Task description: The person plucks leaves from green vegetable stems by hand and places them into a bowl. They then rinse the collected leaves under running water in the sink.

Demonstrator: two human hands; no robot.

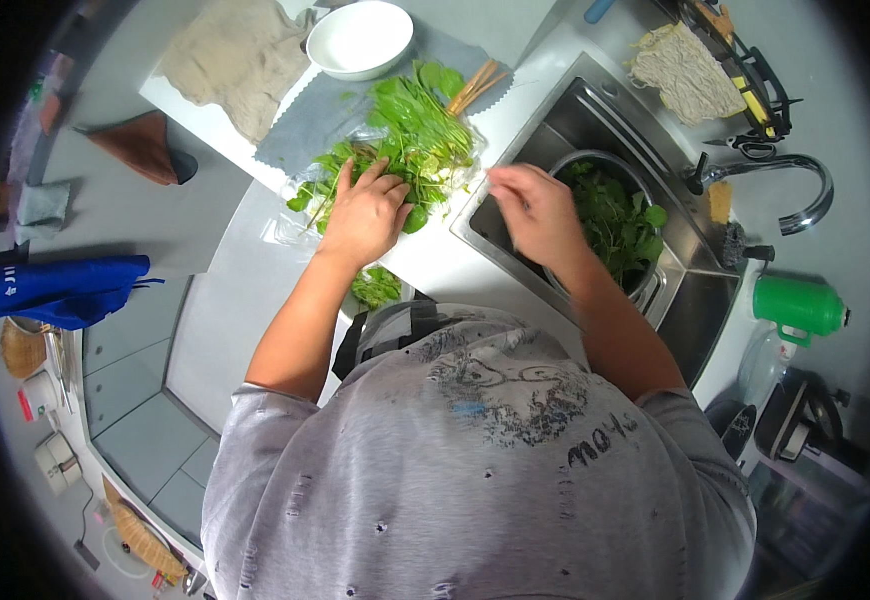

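A pile of leafy greens [427, 112] with thin stems lies on clear plastic and a grey cloth [292, 131] at the white counter's edge. My left hand [369, 210] rests palm down on the near side of this pile, fingers spread among leaves and stems. Over the sink's left rim is my right hand [540, 214], slightly blurred, with its fingers curled and thumb near the index finger. Whether it pinches something small is not visible. Beneath and beside the right forearm, a round metal pot [648, 176] in the sink holds more dark green leaves [615, 217].
A white bowl [360, 37] and a beige cloth [232, 64] lie beyond the greens. Below the counter edge, more greens [376, 287] sit in a partly hidden container. The steel sink [577, 97] has a curved faucet [817, 169] at right, near a green bottle [799, 306].
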